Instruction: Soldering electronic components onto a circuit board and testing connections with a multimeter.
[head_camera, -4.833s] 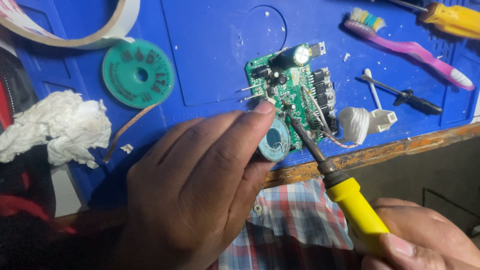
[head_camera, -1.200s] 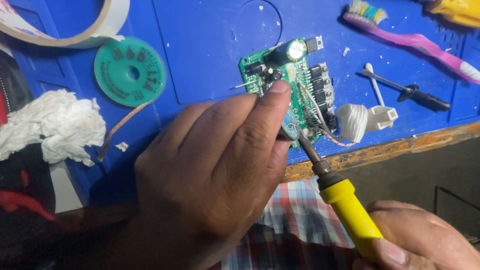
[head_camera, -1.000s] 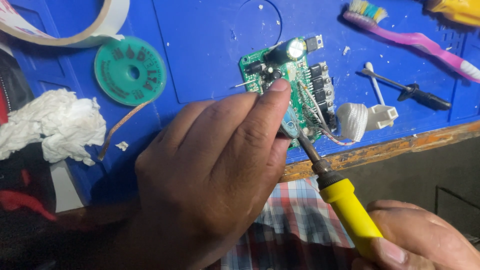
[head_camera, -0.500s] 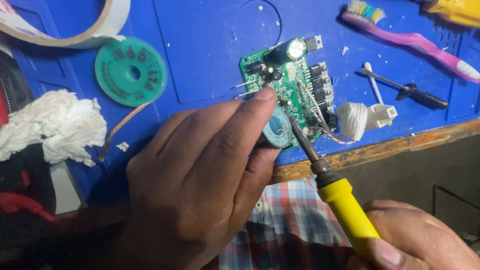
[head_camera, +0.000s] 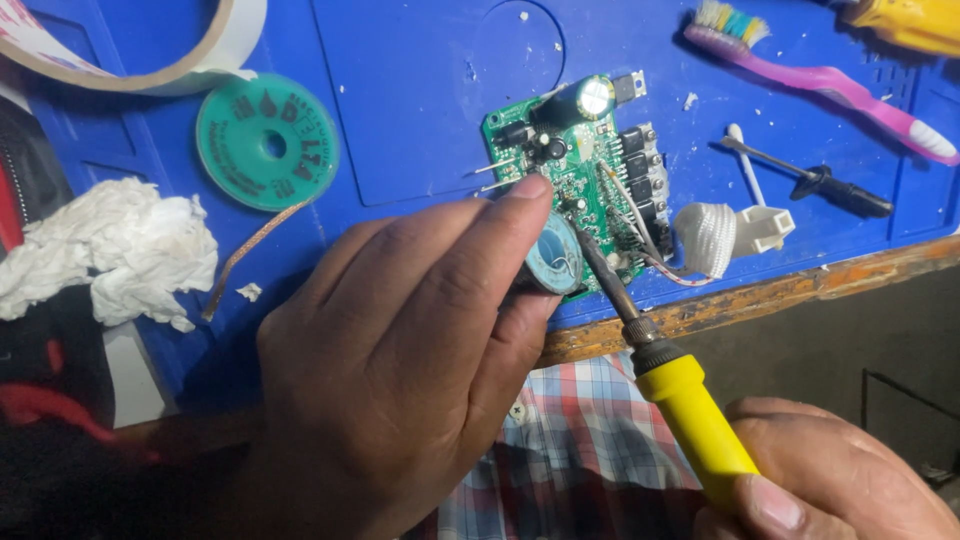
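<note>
— How far along is the soldering?
— Midway, I'd judge. The left hand (head_camera: 400, 370) pins the green circuit board (head_camera: 580, 185) to the blue mat (head_camera: 400, 100); the right hand (head_camera: 840, 480) grips the yellow-handled soldering iron (head_camera: 665, 365), tip on the board.
— Anything in the way?
— The left hand hides the board's near corner. Green wick spool (head_camera: 267, 142), white tissue (head_camera: 110, 250), pink toothbrush (head_camera: 820, 75) lie apart.

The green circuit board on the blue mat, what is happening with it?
A person's left hand presses a fingertip on the green circuit board, which lies on the blue work mat. The right hand grips a yellow-handled soldering iron, its dark tip at the board's lower edge. A green spool of copper braid lies nearby.
</note>
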